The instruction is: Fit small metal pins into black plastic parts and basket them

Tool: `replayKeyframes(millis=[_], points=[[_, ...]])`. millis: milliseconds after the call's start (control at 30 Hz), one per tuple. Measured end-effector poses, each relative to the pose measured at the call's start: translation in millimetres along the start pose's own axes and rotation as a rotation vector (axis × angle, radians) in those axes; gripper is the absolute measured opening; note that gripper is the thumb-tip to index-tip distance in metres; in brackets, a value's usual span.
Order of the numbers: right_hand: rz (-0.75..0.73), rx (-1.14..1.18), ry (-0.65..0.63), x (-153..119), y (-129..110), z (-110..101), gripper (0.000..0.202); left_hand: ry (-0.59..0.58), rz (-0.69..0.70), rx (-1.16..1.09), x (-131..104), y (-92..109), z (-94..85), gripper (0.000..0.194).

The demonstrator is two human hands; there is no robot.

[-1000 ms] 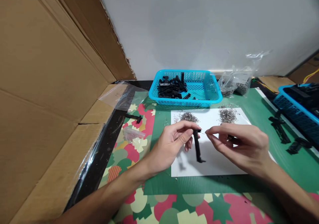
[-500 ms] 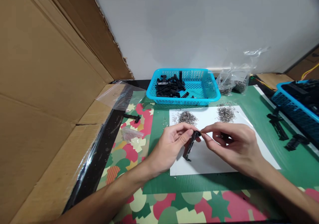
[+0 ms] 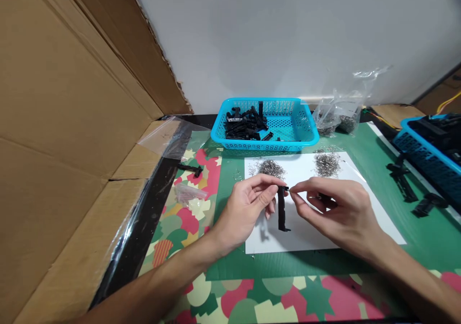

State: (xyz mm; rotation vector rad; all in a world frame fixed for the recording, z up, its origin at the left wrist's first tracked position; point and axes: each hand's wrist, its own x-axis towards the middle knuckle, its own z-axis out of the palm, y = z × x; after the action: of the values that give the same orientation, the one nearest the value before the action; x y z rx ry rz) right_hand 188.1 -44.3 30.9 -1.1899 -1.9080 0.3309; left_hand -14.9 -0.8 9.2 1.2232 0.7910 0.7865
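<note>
My left hand pinches the upper end of a long, narrow black plastic part between thumb and fingers. The part hangs almost upright over a sheet of white paper, its small foot pointing right at the bottom. Against the part's top end on the right, the thumb and forefinger of my right hand are pressed together; whatever is between them is too small to make out. A dark object shows in the hollow of my right hand, mostly hidden. Behind the hands lie two piles of tiny metal pieces, one left and one right.
A blue basket holding black parts stands at the back, beside clear bags of metal pieces. Another blue basket is at right, near loose black parts. Cardboard walls the left side.
The black part has turned from a slant to nearly upright, its lower end swinging to the right. My right hand stays at its top end, almost unmoved.
</note>
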Motion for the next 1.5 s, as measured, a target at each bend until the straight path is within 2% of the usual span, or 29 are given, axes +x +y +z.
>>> replayKeyframes(millis=[467, 900, 1167, 1300, 1500], points=[[-0.097, -0.065, -0.013, -2, 5, 0, 0.015, -0.002, -0.017, -0.017, 0, 4, 1.5, 0.032], [-0.091, -0.094, 0.027, -2, 3, -1, 0.013, -0.023, -0.044, -0.092, -1, 7, 2.1, 0.026], [-0.116, -0.095, 0.063, -4, 4, 0, 0.014, -0.049, -0.037, -0.171, -2, 9, 4.4, 0.028], [-0.094, -0.051, 0.072, -6, 4, -1, 0.011, -0.068, -0.04, -0.234, -3, 9, 4.6, 0.022], [-0.095, -0.035, 0.083, -7, 2, -3, 0.01, -0.107, -0.106, -0.343, -6, 7, 5.9, 0.02]])
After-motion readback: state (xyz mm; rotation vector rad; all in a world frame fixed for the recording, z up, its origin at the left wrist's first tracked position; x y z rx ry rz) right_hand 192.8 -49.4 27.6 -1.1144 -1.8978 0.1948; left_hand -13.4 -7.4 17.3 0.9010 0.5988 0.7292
